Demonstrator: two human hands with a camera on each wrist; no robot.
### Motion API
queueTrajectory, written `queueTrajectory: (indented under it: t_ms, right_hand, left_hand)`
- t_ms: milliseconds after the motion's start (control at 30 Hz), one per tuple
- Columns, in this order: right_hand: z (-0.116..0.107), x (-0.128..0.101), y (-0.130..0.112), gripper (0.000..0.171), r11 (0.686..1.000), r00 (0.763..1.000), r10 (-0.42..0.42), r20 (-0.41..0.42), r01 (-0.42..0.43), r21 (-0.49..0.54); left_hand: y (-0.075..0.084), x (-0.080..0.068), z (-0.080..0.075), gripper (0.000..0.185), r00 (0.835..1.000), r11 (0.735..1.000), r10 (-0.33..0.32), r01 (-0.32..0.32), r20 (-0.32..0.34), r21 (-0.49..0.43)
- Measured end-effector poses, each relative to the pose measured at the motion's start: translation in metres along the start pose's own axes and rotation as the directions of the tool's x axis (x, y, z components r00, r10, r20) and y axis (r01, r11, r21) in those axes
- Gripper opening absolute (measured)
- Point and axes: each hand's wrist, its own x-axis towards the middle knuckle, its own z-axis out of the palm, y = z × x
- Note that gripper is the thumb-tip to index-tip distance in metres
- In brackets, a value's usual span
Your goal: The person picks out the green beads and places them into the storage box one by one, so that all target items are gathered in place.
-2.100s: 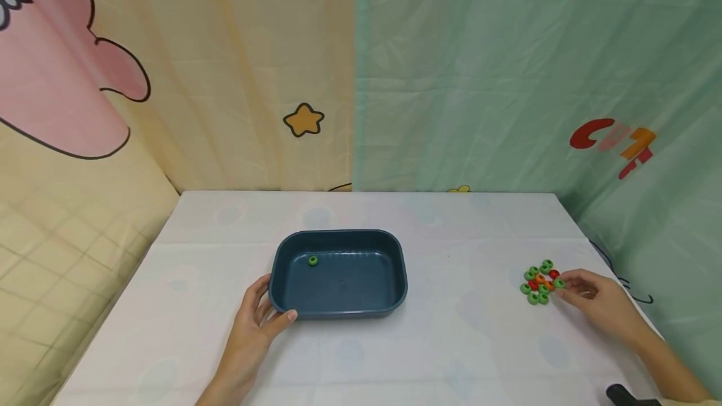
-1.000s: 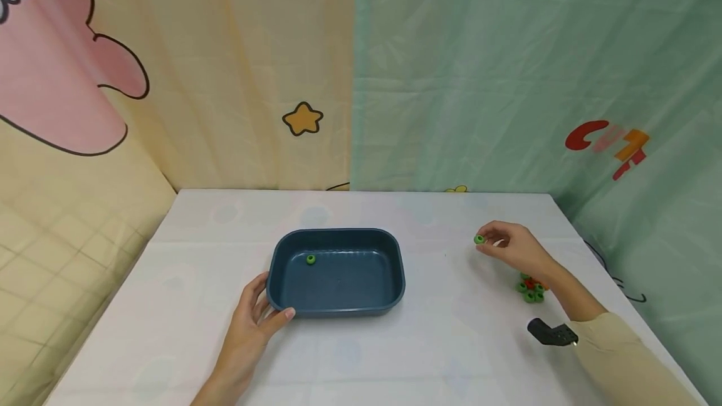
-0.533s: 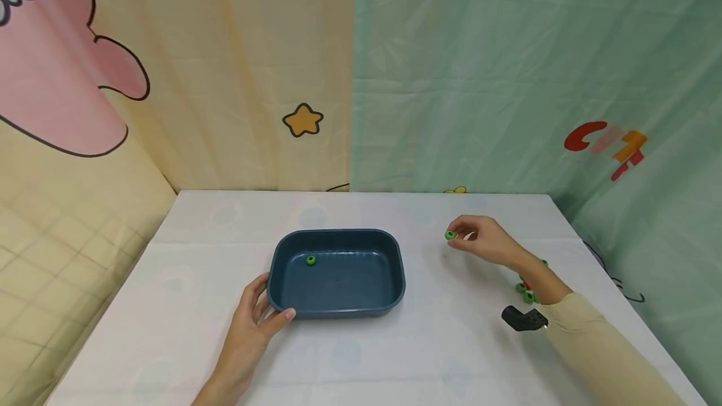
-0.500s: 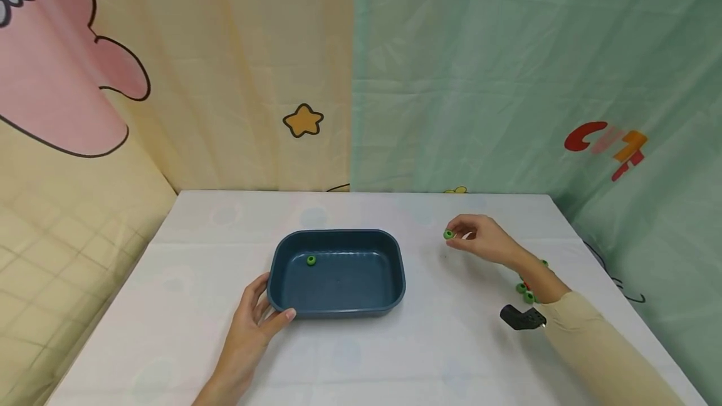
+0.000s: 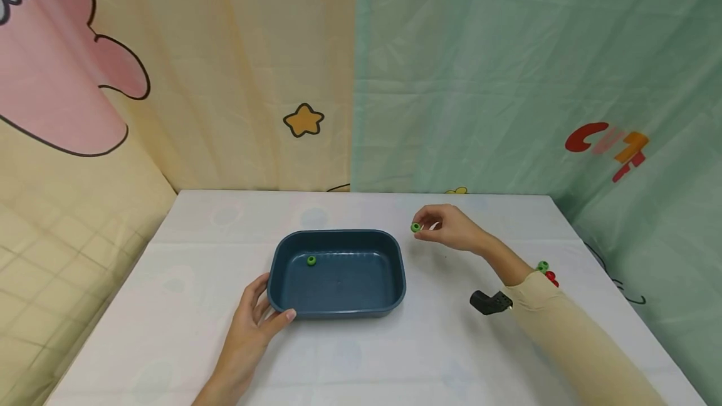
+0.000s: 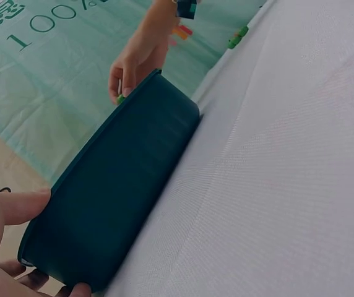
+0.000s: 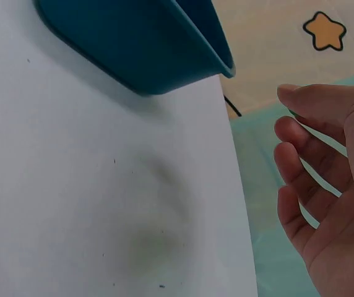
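Your right hand (image 5: 451, 229) pinches a green ring (image 5: 415, 227) just beside the blue tray (image 5: 337, 309), clear of the counter (image 5: 429, 343). Your left hand (image 5: 254, 324) grips the tray's near corner, likely steadying it.

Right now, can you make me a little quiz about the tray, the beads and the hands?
1. True or false: the right hand pinches a green bead.
2. How many beads lie inside the blue tray? A) none B) one C) three
3. Fill in: the left hand holds the tray at its near ____ corner.

Key
1. True. The pinched bead is in the air just past the tray's far right corner.
2. B. One green bead lies in it, towards the left.
3. Left.
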Motion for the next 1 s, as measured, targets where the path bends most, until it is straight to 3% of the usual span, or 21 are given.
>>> queueTrajectory:
  t_ms: [667, 1000]
  right_hand:
    - [0.031, 0.055, -0.047, 0.016, 0.992, 0.985, -0.116, 0.127, 0.12, -0.024]
    - [0.055, 0.082, -0.068, 0.013, 0.968, 0.954, -0.234, 0.185, 0.246, -0.043]
  left_hand:
    - [0.002, 0.003, -0.003, 0.085, 1.0, 1.0, -0.007, 0.007, -0.009, 0.009]
    - [0.003, 0.002, -0.002, 0.085, 1.0, 1.0, -0.014, 0.014, -0.006, 0.0]
